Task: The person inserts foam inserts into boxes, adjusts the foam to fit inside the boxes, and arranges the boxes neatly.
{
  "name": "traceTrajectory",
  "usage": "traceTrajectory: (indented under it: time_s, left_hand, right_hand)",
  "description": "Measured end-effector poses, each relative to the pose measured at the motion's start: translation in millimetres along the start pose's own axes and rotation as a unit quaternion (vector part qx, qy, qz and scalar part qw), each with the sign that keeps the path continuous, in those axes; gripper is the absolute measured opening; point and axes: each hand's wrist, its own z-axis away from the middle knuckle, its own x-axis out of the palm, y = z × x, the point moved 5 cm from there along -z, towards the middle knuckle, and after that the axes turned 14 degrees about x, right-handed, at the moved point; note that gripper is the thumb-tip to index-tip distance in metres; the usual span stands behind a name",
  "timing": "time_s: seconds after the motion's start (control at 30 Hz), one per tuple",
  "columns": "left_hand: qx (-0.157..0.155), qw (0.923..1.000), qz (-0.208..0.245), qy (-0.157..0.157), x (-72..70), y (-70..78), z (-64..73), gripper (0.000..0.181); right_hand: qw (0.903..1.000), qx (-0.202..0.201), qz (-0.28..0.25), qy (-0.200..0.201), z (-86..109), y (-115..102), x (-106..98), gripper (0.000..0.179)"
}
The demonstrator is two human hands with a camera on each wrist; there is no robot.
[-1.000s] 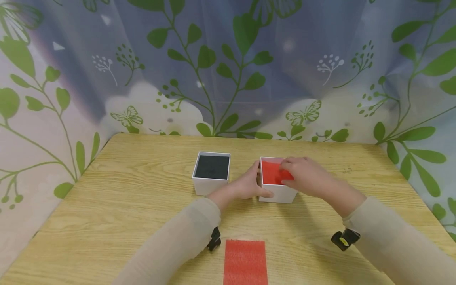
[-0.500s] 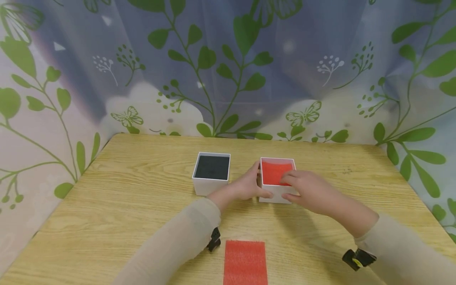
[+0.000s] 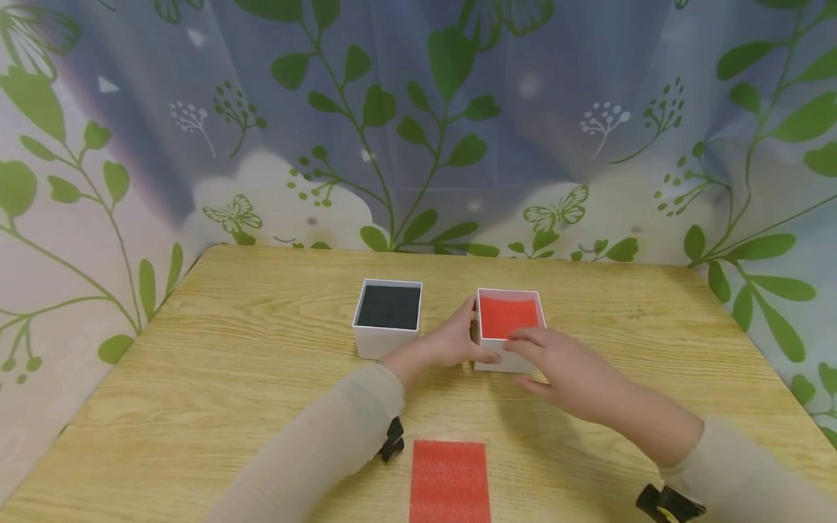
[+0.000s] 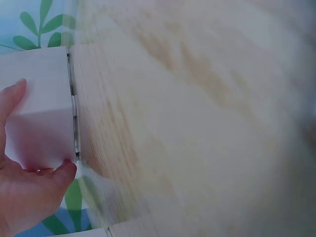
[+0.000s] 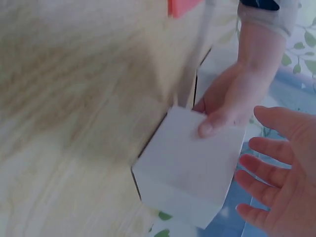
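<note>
My left hand (image 3: 453, 341) grips the near left corner of a white open-topped box (image 3: 507, 364), thumb on its front wall and fingers along its left side. Flat red material (image 3: 506, 317) fills the box to a little below the rim. My right hand (image 3: 562, 369) is in front of the box's right part, fingers loosely bent and spread, holding nothing. In the right wrist view those fingers (image 5: 269, 148) are parted and apart from the box wall. The left wrist view has the left thumb and a fingertip against the white wall (image 4: 42, 94).
A second white box (image 3: 386, 343) stands to the left, with a flat black piece (image 3: 390, 306) inside. A red, rough-textured rectangular pad (image 3: 450, 481) lies on the wooden table (image 3: 261, 349) near the front. A leaf-patterned curtain (image 3: 418, 131) hangs behind the table.
My right hand has come out of the box of red material and drawn back toward me, its fingers loosening. The left hand has stayed on the box.
</note>
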Motion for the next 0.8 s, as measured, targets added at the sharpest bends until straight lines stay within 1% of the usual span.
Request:
traceTrajectory:
  time_s: [0.1,0.17,0.27,0.33,0.4,0.53,0.63,0.7,0.8]
  left_hand:
    - [-0.001,1.0000,-0.008,0.000,0.0,0.0,0.2,0.090]
    - [-0.007,0.9997,-0.024,0.000,-0.5,0.4,0.8,0.090]
    - [-0.013,0.9989,-0.046,-0.002,-1.2,0.8,1.9,0.091]
    - [-0.013,0.9985,-0.054,-0.003,-1.3,0.8,2.1,0.091]
    - [-0.011,0.9984,-0.056,-0.003,-1.3,0.8,2.0,0.090]
    - [-0.008,0.9982,-0.059,-0.002,-1.0,1.5,2.3,0.089]
    - [-0.010,0.9981,-0.061,-0.002,-0.9,1.7,2.6,0.088]
    - [-0.010,0.9981,-0.061,-0.001,-0.9,1.4,2.6,0.088]
    - [-0.012,0.9982,-0.058,0.000,-0.8,0.9,2.3,0.087]
  right_hand:
    - [0.9997,-0.024,-0.007,0.007,5.6,-9,3,0.045]
    - [0.9991,-0.040,-0.011,0.008,9.0,-16,7,0.045]
    - [0.9978,-0.066,-0.008,0.002,13.8,-26,16,0.046]
    - [0.9973,-0.073,0.000,-0.010,17.0,-31,23,0.047]
    - [0.9969,-0.073,0.009,-0.027,19.5,-36,30,0.047]
    - [0.9958,-0.051,0.009,-0.075,23.5,-43,44,0.048]
    - [0.9939,-0.041,-0.003,-0.102,27.0,-50,53,0.052]
    - [0.9924,-0.042,-0.010,-0.116,29.5,-55,59,0.055]
    - [0.9881,-0.039,-0.026,-0.147,32.6,-61,69,0.063]
